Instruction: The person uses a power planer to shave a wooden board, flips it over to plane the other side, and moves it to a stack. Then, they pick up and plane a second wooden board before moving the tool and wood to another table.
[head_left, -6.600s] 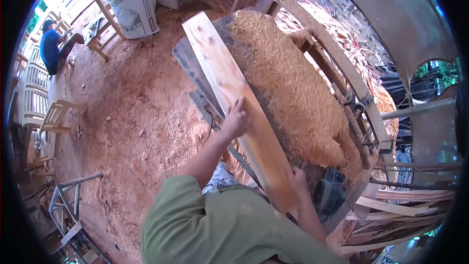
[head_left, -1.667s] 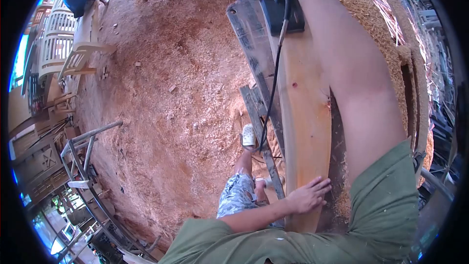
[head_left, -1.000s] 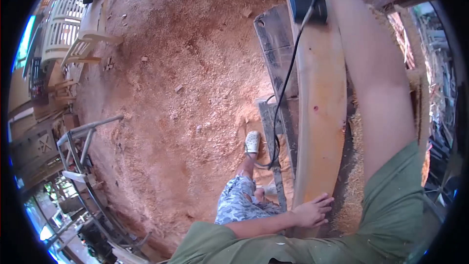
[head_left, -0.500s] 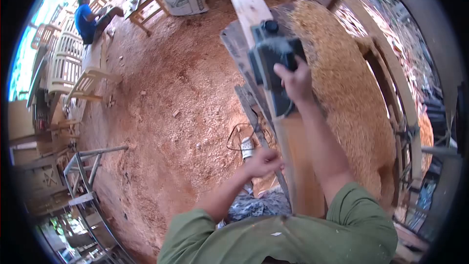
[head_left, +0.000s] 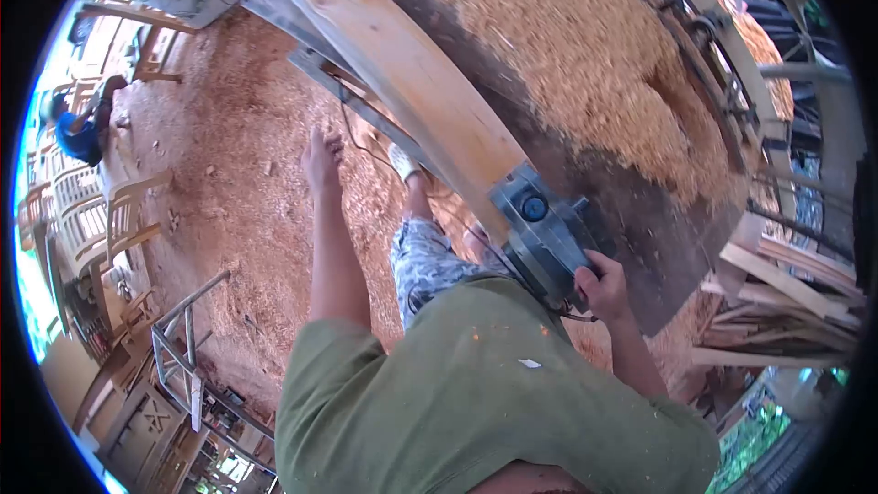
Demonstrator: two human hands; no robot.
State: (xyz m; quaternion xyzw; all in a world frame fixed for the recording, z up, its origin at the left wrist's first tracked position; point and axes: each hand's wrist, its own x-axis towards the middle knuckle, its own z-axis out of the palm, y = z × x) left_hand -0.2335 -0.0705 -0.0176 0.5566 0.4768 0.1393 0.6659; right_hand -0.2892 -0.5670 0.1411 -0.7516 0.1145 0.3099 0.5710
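Note:
My right hand is wrapped around the rear handle of a dark electric planer. The planer rests on the near end of a long pale wooden board, close to my body. That board lies lengthwise on a dark workbench. Out to the left of the bench, above the shavings-covered floor, my left hand is held in the air with its fingers loosely apart and nothing in them. A thin dark cord hangs beside the bench's left edge.
A large heap of wood shavings covers the bench's right side. Cut wood strips are piled at right. Wooden chairs and a seated person in blue are at far left. A metal frame stands at lower left.
The planer, in my right hand, has come back from the board's far part to its near end. My left hand has swung left, away from the bench edge. The view has turned.

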